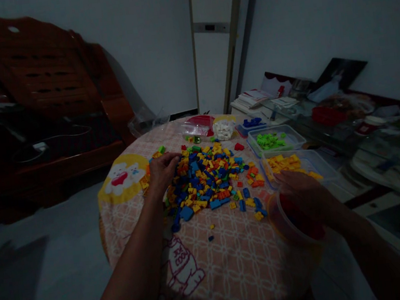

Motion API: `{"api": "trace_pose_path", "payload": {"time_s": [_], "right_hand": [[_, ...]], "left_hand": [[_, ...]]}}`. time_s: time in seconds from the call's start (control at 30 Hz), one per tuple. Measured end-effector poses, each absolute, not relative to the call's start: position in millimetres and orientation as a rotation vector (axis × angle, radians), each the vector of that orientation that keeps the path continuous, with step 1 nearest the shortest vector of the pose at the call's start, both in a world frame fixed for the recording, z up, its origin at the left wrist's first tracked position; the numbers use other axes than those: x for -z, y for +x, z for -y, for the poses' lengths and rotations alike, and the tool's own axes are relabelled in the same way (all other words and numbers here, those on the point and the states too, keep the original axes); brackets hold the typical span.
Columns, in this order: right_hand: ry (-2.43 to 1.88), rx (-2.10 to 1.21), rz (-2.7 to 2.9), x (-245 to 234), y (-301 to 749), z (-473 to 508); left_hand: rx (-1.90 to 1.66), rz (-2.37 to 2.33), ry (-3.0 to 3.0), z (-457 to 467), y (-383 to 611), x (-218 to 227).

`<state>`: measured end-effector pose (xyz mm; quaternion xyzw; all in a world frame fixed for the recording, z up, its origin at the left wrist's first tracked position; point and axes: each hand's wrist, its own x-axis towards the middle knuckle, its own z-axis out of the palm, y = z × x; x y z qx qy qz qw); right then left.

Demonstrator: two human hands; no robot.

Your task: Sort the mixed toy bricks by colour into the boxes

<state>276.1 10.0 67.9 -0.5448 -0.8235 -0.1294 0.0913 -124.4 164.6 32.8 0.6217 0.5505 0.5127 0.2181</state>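
My left hand (164, 173) is at the left edge of a heap of building bricks (207, 178), mostly yellow and blue. Its thumb and fingers are pinched together, and whatever lies between them is too small to make out. On the right, my right hand (302, 193) hangs over a round plastic tub (279, 218) with red pieces (305, 222) inside. Dim light and the hand's own angle hide most of its fingers. Just behind it, a clear box (323, 161) holds yellow bricks (284, 163).
A box of bright green bricks (271, 140) stands farther back, near blue pieces (252, 122) on a lid. White pieces (224, 130) and a clear container (193, 129) are at the back. A patterned cloth (242, 256) covers the round table. A cluttered glass-topped cabinet (357, 125) is to the right.
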Motion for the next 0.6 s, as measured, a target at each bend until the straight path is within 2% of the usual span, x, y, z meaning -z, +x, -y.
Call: {"api": "trace_pose_path", "payload": {"time_s": [0.23,0.43,0.6], "right_hand": [[-1.675,-0.09,2.531,-116,219,-61],[-1.809,-0.32,2.682,-87,207,-81],[-1.829,-0.258,2.702,-75,212,-82]], "left_hand": [[-1.338,-1.56,1.761,-162,-121,-25],[-1.317,-1.542,1.765,-162,-121,-23],[-1.298,-1.544,1.831,-161,-118,-29]]}}
